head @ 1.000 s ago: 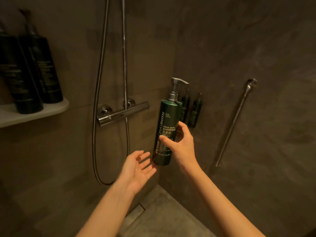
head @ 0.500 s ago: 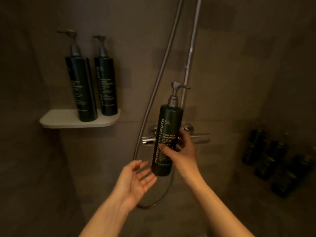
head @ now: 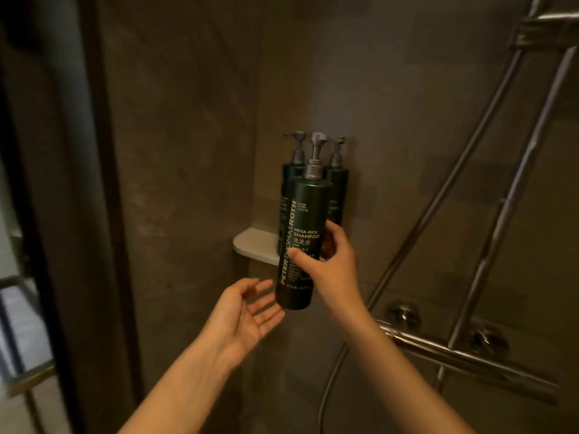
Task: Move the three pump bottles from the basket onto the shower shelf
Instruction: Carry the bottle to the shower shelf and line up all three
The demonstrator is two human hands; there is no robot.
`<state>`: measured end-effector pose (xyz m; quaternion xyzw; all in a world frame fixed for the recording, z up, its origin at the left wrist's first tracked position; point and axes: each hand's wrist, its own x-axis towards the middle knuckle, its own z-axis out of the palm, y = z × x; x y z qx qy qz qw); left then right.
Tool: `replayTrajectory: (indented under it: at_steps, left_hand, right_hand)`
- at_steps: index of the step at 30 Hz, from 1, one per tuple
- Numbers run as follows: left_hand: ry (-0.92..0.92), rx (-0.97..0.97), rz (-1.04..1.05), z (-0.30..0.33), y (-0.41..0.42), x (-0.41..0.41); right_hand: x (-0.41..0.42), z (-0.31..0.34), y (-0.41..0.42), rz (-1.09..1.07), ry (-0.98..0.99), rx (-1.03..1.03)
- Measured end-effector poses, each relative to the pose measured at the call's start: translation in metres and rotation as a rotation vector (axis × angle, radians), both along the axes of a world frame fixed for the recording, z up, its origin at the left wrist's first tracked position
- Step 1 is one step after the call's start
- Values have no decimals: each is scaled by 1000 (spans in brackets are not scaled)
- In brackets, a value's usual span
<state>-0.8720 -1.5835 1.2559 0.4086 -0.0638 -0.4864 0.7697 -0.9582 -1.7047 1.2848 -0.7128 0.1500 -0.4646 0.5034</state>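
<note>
My right hand (head: 329, 267) grips a dark green shampoo pump bottle (head: 302, 220), upright, in the air just in front of the small white shower shelf (head: 250, 244). Two more dark pump bottles stand on that shelf behind it: the left one (head: 289, 173) and the right one (head: 337, 183), both partly hidden by the held bottle. My left hand (head: 242, 314) is open, palm up, just below and left of the held bottle's base, not touching it. The basket is out of view.
A chrome shower mixer bar (head: 463, 358) with two knobs juts from the wall at the lower right. The riser pipe (head: 513, 195) and hose (head: 438, 195) run diagonally up the right. A dark door frame (head: 100, 195) stands at the left.
The view has swung left, so the shelf now lies straight ahead. My right hand has carried the shampoo bottle up in front of the two shelf bottles. My left hand stays open beneath it.
</note>
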Motion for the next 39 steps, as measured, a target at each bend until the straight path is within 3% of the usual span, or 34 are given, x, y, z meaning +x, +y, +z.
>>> replayTrajectory:
  at_steps: [9, 15, 19, 29, 35, 39]
  left_hand:
    - [-93, -80, 44, 23, 0, 78]
    - [-816, 6, 244, 29, -22, 93]
    - [-1047, -81, 398, 35, -38, 96]
    - [-1203, -55, 638, 36, -65, 101]
    - [-1218, 20, 656, 26, -85, 120]
    - [-1246, 77, 630, 14, -102, 128]
  right_hand:
    - [83, 33, 2, 8, -26, -81]
    - [115, 45, -5, -12, -30, -122]
    - [125, 46, -9, 4, -15, -138]
    - [120, 49, -20, -33, 31, -287]
    - [95, 36, -23, -326, 61, -662]
    - [88, 24, -35, -507, 22, -677]
